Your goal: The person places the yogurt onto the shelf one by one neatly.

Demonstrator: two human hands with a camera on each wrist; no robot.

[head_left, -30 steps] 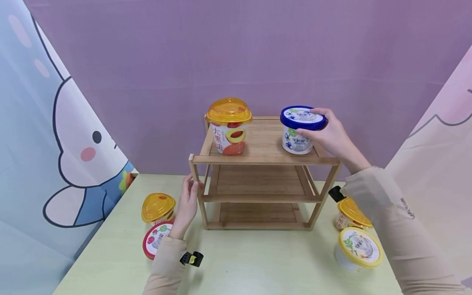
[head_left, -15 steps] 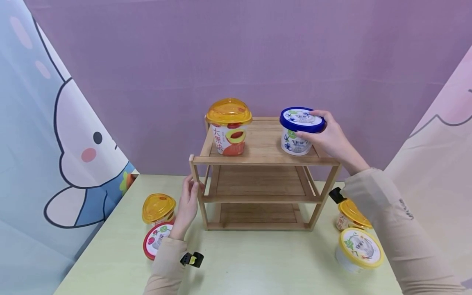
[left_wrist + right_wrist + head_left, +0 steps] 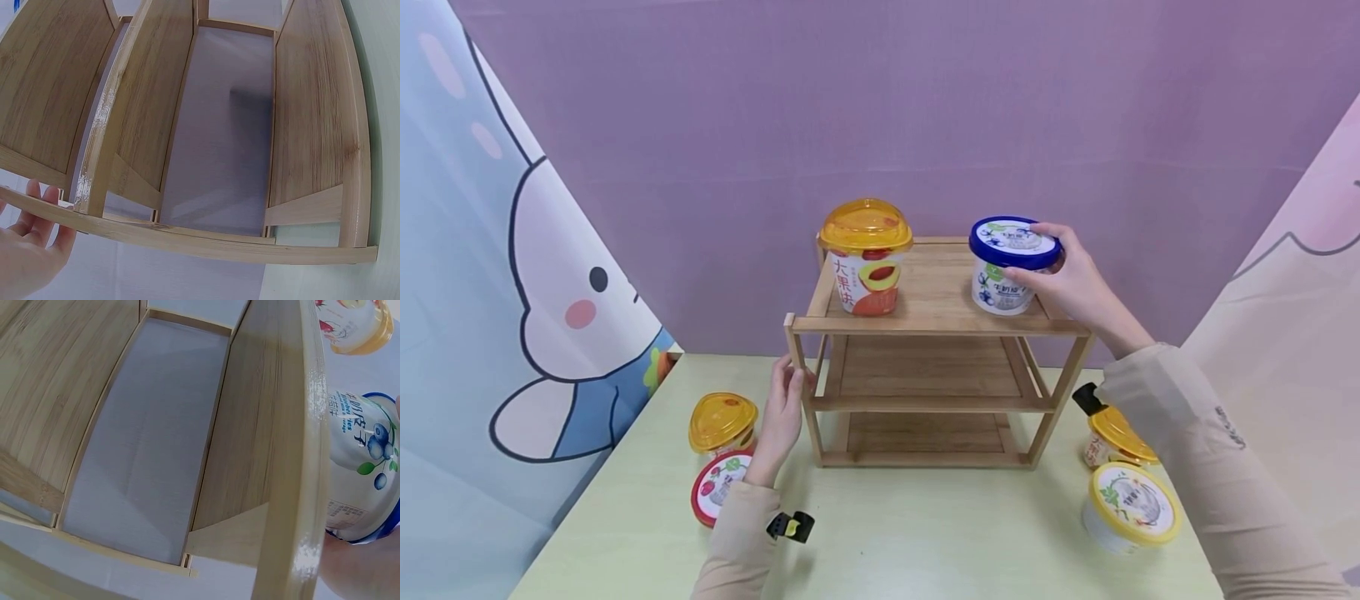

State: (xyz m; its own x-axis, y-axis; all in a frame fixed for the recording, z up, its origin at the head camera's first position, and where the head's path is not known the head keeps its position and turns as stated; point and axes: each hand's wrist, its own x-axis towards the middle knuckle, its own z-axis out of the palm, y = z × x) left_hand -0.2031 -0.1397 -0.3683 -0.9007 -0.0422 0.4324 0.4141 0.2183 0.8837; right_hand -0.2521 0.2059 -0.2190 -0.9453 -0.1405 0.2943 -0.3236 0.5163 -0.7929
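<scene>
A three-tier wooden rack (image 3: 925, 325) stands on the table. On the right of its top shelf is a white tub with a blue lid and blueberry pictures (image 3: 1000, 287); my right hand (image 3: 1086, 279) grips it round the lid. The right wrist view shows the same blueberry tub (image 3: 362, 456) past the shelf's front edge. Lower down, my left hand (image 3: 782, 421) holds the rack's front left post, and in the left wrist view its fingers (image 3: 47, 212) curl round the wood. On the left of the top shelf stands a cup with an orange domed lid (image 3: 867, 258).
Left of the rack are an orange-lidded cup (image 3: 721, 423) and a red-lidded tub (image 3: 711, 492), partly behind the left forearm. To the right stand another orange-lidded cup (image 3: 1116, 435) and a yellow-lidded tub (image 3: 1131, 508). A purple curtain (image 3: 887, 108) hangs behind.
The blueberry tub and my right hand have shifted very slightly left on the top shelf. My left hand stays on the post.
</scene>
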